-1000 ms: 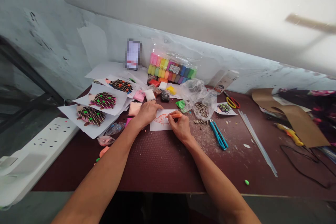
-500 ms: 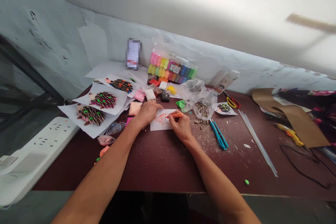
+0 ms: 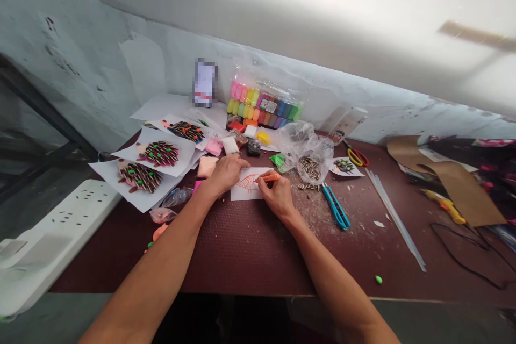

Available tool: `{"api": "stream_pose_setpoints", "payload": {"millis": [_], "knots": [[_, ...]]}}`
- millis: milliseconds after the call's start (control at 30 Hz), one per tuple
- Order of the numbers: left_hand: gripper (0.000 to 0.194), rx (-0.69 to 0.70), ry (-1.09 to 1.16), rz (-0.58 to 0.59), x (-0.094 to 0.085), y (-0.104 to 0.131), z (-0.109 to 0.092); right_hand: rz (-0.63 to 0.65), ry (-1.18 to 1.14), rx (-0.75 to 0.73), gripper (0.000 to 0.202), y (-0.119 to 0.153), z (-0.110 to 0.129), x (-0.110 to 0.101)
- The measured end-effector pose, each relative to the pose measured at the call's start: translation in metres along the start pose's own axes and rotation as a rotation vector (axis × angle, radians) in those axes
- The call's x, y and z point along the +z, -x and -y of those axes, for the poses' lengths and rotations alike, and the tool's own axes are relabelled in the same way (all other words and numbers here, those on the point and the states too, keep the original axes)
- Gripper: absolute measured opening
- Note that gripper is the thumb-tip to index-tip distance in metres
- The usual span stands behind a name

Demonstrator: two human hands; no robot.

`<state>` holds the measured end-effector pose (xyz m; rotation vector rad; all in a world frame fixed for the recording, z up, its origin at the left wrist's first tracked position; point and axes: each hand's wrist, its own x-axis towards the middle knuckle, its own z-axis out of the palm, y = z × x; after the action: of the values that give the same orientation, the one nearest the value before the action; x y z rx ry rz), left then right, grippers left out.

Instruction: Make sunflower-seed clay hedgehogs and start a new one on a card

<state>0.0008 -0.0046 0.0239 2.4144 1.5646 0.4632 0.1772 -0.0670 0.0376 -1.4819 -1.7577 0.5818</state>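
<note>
An orange marker (image 3: 269, 178) is held in my right hand (image 3: 278, 193), pinched between thumb and fingers. Its tip meets a small white sheet of paper (image 3: 238, 194) lying on the table. Orange lines on this sheet form a rounded outline with a pattern inside, partly covered by my right hand. My left hand (image 3: 229, 173) rests on the sheet's upper left edge, fingers stretched toward the right and nothing gripped in them. Just behind it are a white clay block (image 3: 230, 145) and a peach-coloured clay pack (image 3: 207, 166).
On the left, paper sheets carry seed-covered hedgehog figures (image 3: 157, 153) beside a white power strip (image 3: 60, 231). A bag of striped seeds (image 3: 311, 167), a blue cutter (image 3: 335, 207), scissors (image 3: 358, 157), clear sticks (image 3: 397, 220) and a yellow glue gun (image 3: 447, 207) lie rightward. Coloured clay packs (image 3: 264, 105) stand behind.
My right hand and the marker have shifted very slightly left over the drawing. My left hand stays in place.
</note>
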Motion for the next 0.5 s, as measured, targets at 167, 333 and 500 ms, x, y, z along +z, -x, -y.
{"api": "stream_pose_setpoints", "payload": {"millis": [167,333,500], "knots": [[0.040,0.003,0.000,-0.005,-0.0001,0.0000,0.0002,-0.004,-0.049,0.012,0.025,-0.0006,0.0009,-0.0008],[0.040,0.014,0.001,-0.011,0.0011,-0.0004,0.0020,-0.054,-0.016,0.026,0.022,-0.0006,-0.0002,-0.0019],[0.038,0.014,-0.004,-0.005,0.0009,-0.0005,0.0018,-0.040,0.003,0.027,0.022,0.0009,0.0009,-0.0018]]}}
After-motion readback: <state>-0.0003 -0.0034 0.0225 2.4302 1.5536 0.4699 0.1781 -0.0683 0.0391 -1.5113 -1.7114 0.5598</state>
